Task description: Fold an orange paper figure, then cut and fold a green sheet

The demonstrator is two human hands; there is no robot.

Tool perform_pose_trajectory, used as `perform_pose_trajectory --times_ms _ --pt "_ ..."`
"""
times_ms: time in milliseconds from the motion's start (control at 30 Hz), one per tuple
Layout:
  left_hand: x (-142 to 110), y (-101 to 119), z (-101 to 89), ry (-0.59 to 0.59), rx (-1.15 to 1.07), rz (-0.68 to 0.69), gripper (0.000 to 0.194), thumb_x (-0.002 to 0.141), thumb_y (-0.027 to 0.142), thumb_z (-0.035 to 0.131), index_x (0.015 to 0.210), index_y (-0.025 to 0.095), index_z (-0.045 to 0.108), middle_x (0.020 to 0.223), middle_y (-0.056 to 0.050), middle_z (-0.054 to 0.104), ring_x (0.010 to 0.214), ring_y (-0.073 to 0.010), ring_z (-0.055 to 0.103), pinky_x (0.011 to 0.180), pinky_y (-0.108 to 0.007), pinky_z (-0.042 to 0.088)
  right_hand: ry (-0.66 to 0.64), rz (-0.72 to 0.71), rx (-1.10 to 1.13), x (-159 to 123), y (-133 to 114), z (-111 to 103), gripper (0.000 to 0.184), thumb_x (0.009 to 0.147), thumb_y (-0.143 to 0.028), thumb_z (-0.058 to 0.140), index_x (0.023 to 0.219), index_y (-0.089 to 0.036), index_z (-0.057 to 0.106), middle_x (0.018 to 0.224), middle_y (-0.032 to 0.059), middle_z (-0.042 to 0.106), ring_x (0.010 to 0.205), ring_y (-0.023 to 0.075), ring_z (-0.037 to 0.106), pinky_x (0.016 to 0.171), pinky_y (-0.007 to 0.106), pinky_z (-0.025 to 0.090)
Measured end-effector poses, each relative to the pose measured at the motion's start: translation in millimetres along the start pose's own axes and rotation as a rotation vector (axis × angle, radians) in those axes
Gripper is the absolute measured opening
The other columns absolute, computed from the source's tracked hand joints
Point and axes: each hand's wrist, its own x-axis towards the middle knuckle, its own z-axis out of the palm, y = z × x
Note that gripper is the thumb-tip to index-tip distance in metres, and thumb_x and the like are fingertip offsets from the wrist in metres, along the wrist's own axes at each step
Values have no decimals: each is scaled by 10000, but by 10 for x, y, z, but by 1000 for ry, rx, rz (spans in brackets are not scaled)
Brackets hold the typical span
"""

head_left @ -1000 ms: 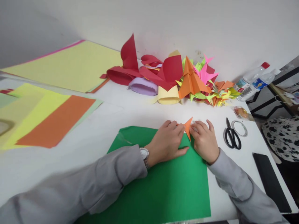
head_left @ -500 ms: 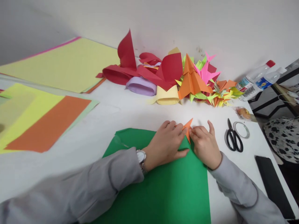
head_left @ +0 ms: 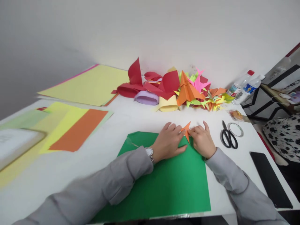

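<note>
- At the far left, loose coloured sheets [head_left: 79, 131] lie spread out.
- Next comes the left hand [head_left: 170, 141], fingertips against the orange folded paper [head_left: 187, 129], thumb spread away (whether those fingers grip or merely press, I cannot tell).
- Between both hands, at the green sheet's [head_left: 173, 187] far edge, sits that paper; the step looks like creasing or shaping it.
- Then the right hand [head_left: 202, 139] pinches its right side; the next move seems to call for a steady left hold and fine right fingertips.
- Farther right, scissors [head_left: 227, 131] lie untouched.
</note>
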Motion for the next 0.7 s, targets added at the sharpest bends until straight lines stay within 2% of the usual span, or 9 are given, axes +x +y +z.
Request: perform_pose_trajectory --times_ms 67,167,300,433,700 --pt "-1 19 0 6 17 -3 516 842 510 520 1178 128 610 987 -127 595 917 -285 492 894 -449 337 -1 -4 -19 15 -14 -6 294 911 -128 462 1112 -189 668 897 62 650 918 214 558 1115 532 185" --pt "-4 63 3 0 48 -14 505 841 508 518 1156 126 616 982 -123 601 913 -287 496 885 -449 348 -6 -10 -80 42 -76 -15 234 918 -170 482 1026 -155 689 875 77 642 911 225 558 1120 528 187" --pt "-25 129 9 -9 91 -39 509 857 498 501 1158 100 605 1003 -132 612 932 -281 517 936 -455 339 -17 -11 -98 47 -145 -26 205 900 -148 501 962 -124 694 846 81 641 901 229 565 1125 521 196" --pt "-50 172 18 -16 111 -72 499 857 496 507 1154 105 598 1047 -131 620 957 -280 528 963 -469 338 28 -29 -117 14 -183 -6 217 893 -123 492 965 -112 696 860 98 640 895 236 562 1117 533 215" --pt "-9 146 4 -34 100 -57 423 862 469 505 1081 130 632 963 -107 631 899 -269 543 920 -457 377 40 1 -125 20 -212 23 213 898 -123 488 919 -120 700 856 107 640 875 245 555 1107 548 233"
